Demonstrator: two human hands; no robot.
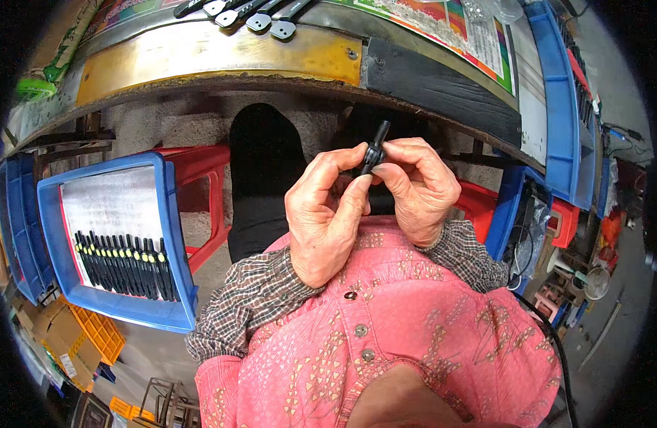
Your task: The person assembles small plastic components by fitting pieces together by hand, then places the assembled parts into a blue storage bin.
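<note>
Lying side by side on the white lining (114,200) of a blue tray (176,242) are black pieces (126,265) with yellow spots; a blue bin (505,214) at right holds clear plastic. The left hand (325,214) and right hand (418,189) pinch a slim black part (374,153) — before the pink shirt (307,335), long axis running away from it, narrow end aimed toward the workbench (221,57) and slightly right.
</note>
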